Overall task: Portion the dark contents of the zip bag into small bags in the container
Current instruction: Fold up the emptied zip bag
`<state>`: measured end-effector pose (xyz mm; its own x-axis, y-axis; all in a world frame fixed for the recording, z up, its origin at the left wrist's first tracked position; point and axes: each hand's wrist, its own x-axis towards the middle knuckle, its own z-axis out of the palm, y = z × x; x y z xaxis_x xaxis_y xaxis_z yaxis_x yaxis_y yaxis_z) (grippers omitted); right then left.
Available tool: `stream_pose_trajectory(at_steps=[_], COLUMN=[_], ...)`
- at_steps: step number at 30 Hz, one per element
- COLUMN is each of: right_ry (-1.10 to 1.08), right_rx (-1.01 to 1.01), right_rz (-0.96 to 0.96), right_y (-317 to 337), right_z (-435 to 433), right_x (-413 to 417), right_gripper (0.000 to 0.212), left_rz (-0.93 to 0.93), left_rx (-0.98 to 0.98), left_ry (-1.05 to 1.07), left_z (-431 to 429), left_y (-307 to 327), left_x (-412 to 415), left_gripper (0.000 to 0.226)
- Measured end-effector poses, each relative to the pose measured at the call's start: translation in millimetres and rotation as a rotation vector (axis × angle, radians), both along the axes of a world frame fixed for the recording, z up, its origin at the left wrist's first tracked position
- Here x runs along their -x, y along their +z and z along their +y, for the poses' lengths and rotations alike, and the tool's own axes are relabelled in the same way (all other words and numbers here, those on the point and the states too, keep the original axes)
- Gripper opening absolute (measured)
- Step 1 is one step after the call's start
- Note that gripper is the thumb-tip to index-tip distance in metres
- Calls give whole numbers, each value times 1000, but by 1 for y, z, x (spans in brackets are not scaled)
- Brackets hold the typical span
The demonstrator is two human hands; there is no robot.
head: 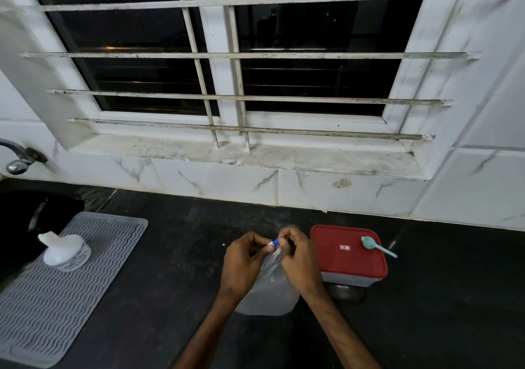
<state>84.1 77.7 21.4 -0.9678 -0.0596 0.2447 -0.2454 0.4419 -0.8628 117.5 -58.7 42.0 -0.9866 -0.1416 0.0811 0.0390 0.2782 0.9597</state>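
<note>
A clear zip bag (270,292) with a blue-and-white seal strip stands on the dark counter, between my two hands. My left hand (244,260) pinches the left end of the seal strip. My right hand (298,257) pinches the bag's top from the right, fingers curled over it. The bag's contents are not visible. Just right of my hands sits a plastic container with a red lid (348,252), lid on. A small teal spoon (376,245) lies on that lid.
A grey ribbed mat (65,292) lies at the left with a small white jar (66,252) on it. A sink and tap (20,158) are at the far left. The tiled wall and barred window rise behind the black counter (454,297).
</note>
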Motion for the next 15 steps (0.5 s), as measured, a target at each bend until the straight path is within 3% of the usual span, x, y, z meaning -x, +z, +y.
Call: stream_pose_trajectory(at_steps=[4, 9, 15], right_ry=[-50, 68, -74], right_rx=[213, 395, 501], right_rz=[-70, -217, -172], right_y=[6, 6, -1], right_z=[11, 11, 8], right_x=[6, -1, 8], right_gripper=[13, 11, 14], left_rz=[-45, -38, -48], left_rx=[82, 86, 94], left_ry=[62, 66, 77], left_z=[1, 1, 4], left_y=[-8, -9, -7], left_x=[-1, -1, -2], left_gripper=[6, 4, 5])
